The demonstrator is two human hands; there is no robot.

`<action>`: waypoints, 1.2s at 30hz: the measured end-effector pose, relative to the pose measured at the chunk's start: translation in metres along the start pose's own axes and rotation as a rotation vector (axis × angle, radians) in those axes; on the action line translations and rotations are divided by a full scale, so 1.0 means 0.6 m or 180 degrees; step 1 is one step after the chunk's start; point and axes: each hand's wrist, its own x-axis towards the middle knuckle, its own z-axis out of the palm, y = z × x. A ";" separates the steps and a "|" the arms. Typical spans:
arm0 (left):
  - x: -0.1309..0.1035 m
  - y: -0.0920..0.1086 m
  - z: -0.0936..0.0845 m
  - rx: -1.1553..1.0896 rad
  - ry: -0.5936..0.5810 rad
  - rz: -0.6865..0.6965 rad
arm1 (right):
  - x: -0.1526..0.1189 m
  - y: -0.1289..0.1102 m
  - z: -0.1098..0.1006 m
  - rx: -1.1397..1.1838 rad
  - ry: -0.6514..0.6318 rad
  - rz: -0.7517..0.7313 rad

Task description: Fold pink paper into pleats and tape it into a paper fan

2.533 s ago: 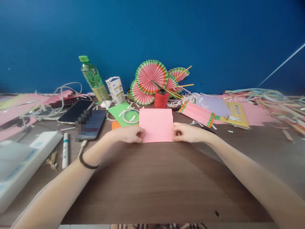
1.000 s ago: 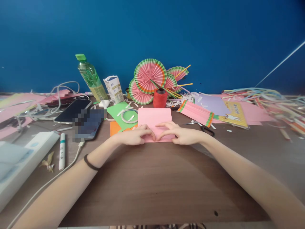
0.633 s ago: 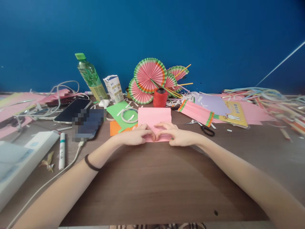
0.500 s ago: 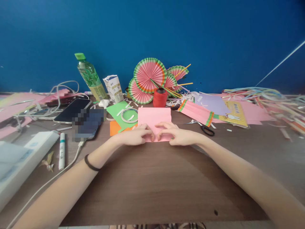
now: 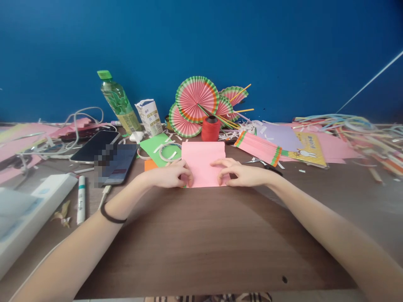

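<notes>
Both my hands have slid apart: half a second ago their fingertips met near the middle of the near edge of the pink sheet (image 5: pixel 201 157), and now each is toward its own side. It lies flat in front of me, between the two hands, with its near edge running left to right, parallel to the front edge of the table (image 5: pixel 208 247); I see no clear long axis. My left hand (image 5: pixel 171 174) touches it by its near left corner, fingers bent, while my right hand (image 5: pixel 241 173) has curled fingers on it toward the near right corner, so neither is nearer. Whether either one pinches the paper or merely rests on it, I can't make out. Brown wood stretches from the sheet to the table's front edge. Beyond its far side stands the red spool (image 5: pixel 210 131), with pleated fans (image 5: pixel 197 100) behind, against the blue wall (image 5: pixel 270 50). Green paper (image 5: pixel 150 147) lies past my left hand; dark-handled scissors (image 5: pixel 273 168) lie just beyond my right wrist.
</notes>
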 end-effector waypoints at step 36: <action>-0.006 -0.011 -0.008 -0.0205 -0.0144 0.0090 | -0.008 0.019 -0.022 0.0274 -0.0376 -0.0176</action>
